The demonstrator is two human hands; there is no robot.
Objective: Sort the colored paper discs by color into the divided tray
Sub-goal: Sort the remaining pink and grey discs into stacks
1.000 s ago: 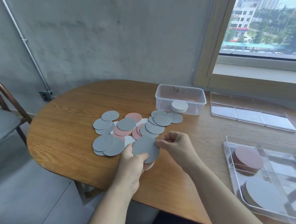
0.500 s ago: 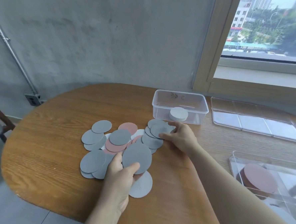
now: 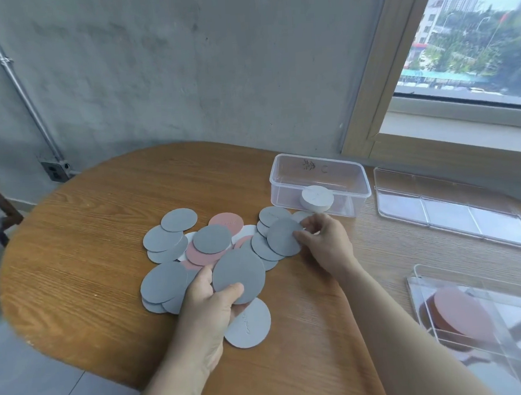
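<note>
1. The right hand [image 3: 326, 243] is now working at the far right edge of the loose pile [image 3: 213, 246]; a second ago it was sitting close against the left hand, so it is reaching out for the next piece
2. Its thumb and fingertips are pinching the rim of a grey disc [image 3: 284, 237], which is overlapping its grey neighbours (lift-off not confirmed)
3. The left hand [image 3: 209, 310] is still gripping the held grey disc [image 3: 239, 275] between thumb and fingers over the near side of the pile; whether it is holding one disc or several, I cannot tell
4. Judgement: greys are being collected into the left hand as a batch before going to the tray. Many greys, a pink disc [image 3: 226, 222] and a white disc [image 3: 249, 230] are still lying on the surface [image 3: 103, 237], so sorting is looking far from done
5. The divided tray [image 3: 423, 285] is sitting at the near right, well apart from the pile, with a pink stack [image 3: 461, 310] lying in one compartment; the frame is cropping the rest
6. A pale disc [image 3: 251, 323] is lying just beneath the left hand. A clear box [image 3: 286, 189] holding a white stack [image 3: 316, 198] is standing just beyond the right hand, with a flat clear divided piece [image 3: 446, 213] to its right
7. In the way: greys are covering pink discs, and the box is crowding the right hand
</note>
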